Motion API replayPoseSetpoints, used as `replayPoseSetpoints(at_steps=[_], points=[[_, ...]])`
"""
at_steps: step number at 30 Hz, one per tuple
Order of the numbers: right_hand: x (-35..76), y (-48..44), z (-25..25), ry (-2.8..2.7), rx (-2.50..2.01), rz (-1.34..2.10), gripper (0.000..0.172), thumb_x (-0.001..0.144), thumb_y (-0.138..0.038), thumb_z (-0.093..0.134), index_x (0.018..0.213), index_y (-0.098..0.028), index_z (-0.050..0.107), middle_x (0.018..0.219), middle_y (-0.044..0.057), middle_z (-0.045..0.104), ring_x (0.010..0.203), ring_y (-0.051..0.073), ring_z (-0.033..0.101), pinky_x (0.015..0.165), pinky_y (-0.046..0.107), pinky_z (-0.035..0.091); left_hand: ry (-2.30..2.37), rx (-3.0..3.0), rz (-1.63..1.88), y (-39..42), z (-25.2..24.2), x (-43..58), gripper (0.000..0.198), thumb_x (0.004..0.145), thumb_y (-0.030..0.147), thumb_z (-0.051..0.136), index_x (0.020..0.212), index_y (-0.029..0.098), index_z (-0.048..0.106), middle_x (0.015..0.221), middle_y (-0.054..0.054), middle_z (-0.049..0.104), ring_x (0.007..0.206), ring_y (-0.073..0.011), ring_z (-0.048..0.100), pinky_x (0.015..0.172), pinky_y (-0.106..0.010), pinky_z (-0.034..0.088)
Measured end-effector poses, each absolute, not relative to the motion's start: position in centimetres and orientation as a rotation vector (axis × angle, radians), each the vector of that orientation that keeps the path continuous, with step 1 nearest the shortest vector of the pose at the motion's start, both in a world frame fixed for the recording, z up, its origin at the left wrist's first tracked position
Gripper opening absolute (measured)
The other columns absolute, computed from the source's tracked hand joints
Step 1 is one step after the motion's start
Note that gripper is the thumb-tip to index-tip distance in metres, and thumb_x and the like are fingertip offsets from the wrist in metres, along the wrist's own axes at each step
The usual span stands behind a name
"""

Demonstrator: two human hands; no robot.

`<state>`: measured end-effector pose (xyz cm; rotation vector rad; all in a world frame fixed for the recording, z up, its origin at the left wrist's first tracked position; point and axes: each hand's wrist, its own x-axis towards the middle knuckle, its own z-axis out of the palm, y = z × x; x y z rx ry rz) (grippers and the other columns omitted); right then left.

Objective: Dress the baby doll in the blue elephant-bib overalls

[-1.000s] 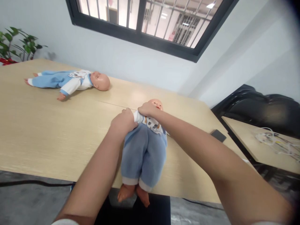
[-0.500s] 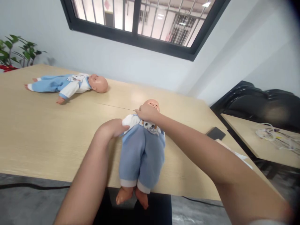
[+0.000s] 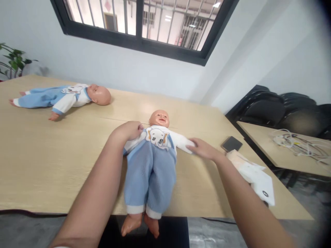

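A baby doll (image 3: 151, 165) in a blue and white outfit with an elephant face on the chest lies on its back on the wooden table (image 3: 77, 165), its feet past the front edge. My left hand (image 3: 131, 131) is closed on the outfit near the doll's shoulder, at the left of the picture. On the other side, my right hand (image 3: 201, 148) has its fingers around the end of the doll's white sleeve (image 3: 181, 141), which is stretched out to the right. The doll's face shows fully.
A second doll (image 3: 74, 94) in a like outfit lies at the back left. A dark phone-like object (image 3: 231, 143) and white items (image 3: 261, 184) lie to the right. Cables (image 3: 297, 143) rest on another table, with black chairs (image 3: 263, 106) behind. A plant (image 3: 15, 62) stands far left.
My right hand has moved from the doll's neck area to its sleeve at the right, uncovering the face. My left hand has moved up to the shoulder. The view has shifted slightly right.
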<state>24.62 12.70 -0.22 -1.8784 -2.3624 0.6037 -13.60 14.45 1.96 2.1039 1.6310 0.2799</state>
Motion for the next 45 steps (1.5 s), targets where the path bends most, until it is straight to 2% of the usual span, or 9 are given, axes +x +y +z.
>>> replayPoseSetpoints(at_steps=[7, 12, 19, 23, 28, 31, 38, 42, 45], points=[[25.5, 11.7, -2.3, -2.351, -1.955, 0.336, 0.039, 0.088, -0.044, 0.07, 0.117, -0.017, 0.074, 0.116, 0.015, 0.074, 0.099, 0.026, 0.068, 0.083, 0.031, 0.046, 1.147, 2.501, 0.288, 14.6, 5.7, -4.4, 0.042, 0.081, 0.024, 0.072, 0.123, 0.025, 0.074, 0.132, -0.006, 0.072, 0.116, -0.0238, 0.067, 0.096, -0.029, 0.049], [25.3, 11.6, -3.6, -2.184, -2.007, 0.266, 0.044, 0.088, -0.051, 0.071, 0.117, -0.019, 0.073, 0.113, 0.012, 0.072, 0.098, 0.024, 0.067, 0.077, 0.029, 0.044, 1.134, 2.475, -0.086, 15.8, 4.9, -0.6, 0.028, 0.073, 0.008, 0.069, 0.093, 0.022, 0.081, 0.09, -0.003, 0.079, 0.073, -0.02, 0.068, 0.068, -0.03, 0.047], [23.0, 10.0, -4.8, -2.039, -1.769, -0.066, 0.046, 0.099, -0.048, 0.052, 0.129, -0.017, 0.067, 0.124, 0.018, 0.065, 0.119, 0.033, 0.056, 0.105, 0.044, 0.038, 0.815, 2.676, 0.615, 16.9, 2.2, -0.4, 0.023, 0.083, 0.016, 0.057, 0.1, 0.021, 0.071, 0.105, -0.003, 0.071, 0.092, -0.0176, 0.065, 0.076, -0.027, 0.045], [20.4, 8.5, -4.4, -1.967, -1.303, 0.576, 0.044, 0.105, -0.049, 0.037, 0.11, -0.022, 0.07, 0.108, 0.01, 0.066, 0.105, 0.026, 0.059, 0.097, 0.039, 0.044, 0.899, 2.679, 0.798, 16.2, 0.3, 0.2, 0.022, 0.093, 0.021, 0.051, 0.107, 0.022, 0.068, 0.113, -0.004, 0.07, 0.094, -0.0173, 0.064, 0.075, -0.028, 0.044], [19.5, 8.4, -5.5, -1.475, -1.165, 1.306, 0.033, 0.092, -0.054, 0.061, 0.082, -0.024, 0.055, 0.073, -0.003, 0.048, 0.064, 0.014, 0.044, 0.062, 0.026, 0.039, 1.024, 2.616, 0.83, 16.2, -0.6, 0.6, 0.02, 0.1, 0.028, 0.048, 0.107, 0.022, 0.067, 0.112, -0.005, 0.071, 0.097, -0.0171, 0.064, 0.075, -0.028, 0.043], [19.9, 8.9, -6.2, -1.374, -1.249, 1.31, 0.033, 0.086, -0.053, 0.063, 0.077, -0.024, 0.05, 0.066, -0.006, 0.042, 0.056, 0.012, 0.036, 0.055, 0.025, 0.032, 1.07, 2.585, 0.729, 16.6, -0.7, 0.4, 0.019, 0.098, 0.033, 0.054, 0.105, 0.022, 0.068, 0.11, -0.004, 0.072, 0.094, -0.0181, 0.066, 0.077, -0.029, 0.045], [20.8, 9.3, -5.9, -1.438, -1.615, 0.517, 0.02, 0.079, -0.034, 0.062, 0.066, -0.023, 0.051, 0.062, -0.002, 0.051, 0.06, 0.014, 0.045, 0.057, 0.026, 0.034, 1.083, 2.557, 0.533, 16.8, -1.7, 0.5, 0.025, 0.083, 0.025, 0.063, 0.108, 0.023, 0.066, 0.103, -0.003, 0.071, 0.091, -0.0204, 0.065, 0.079, -0.031, 0.047], [21.3, 9.4, -6.1, -1.264, -1.385, 1.135, 0.03, 0.086, -0.051, 0.057, 0.076, -0.023, 0.054, 0.067, -0.001, 0.059, 0.05, 0.012, 0.046, 0.048, 0.026, 0.036, 1.007, 2.611, 0.747, 15.8, -0.8, 0.8, 0.032, 0.082, 0.024, 0.062, 0.113, 0.02, 0.06, 0.116, -0.008, 0.067, 0.103, -0.0228, 0.062, 0.09, -0.034, 0.048], [21.9, 9.5, -6.4, -1.219, -1.164, 1.502, 0.032, 0.084, -0.054, 0.064, 0.088, -0.022, 0.06, 0.067, -0.004, 0.056, 0.047, 0.011, 0.046, 0.044, 0.025, 0.038, 0.918, 2.68, 0.765, 14.6, 0.9, 0.9, 0.017, 0.085, 0.029, 0.064, 0.099, 0.019, 0.063, 0.106, -0.009, 0.067, 0.103, -0.0253, 0.06, 0.094, -0.038, 0.046]])
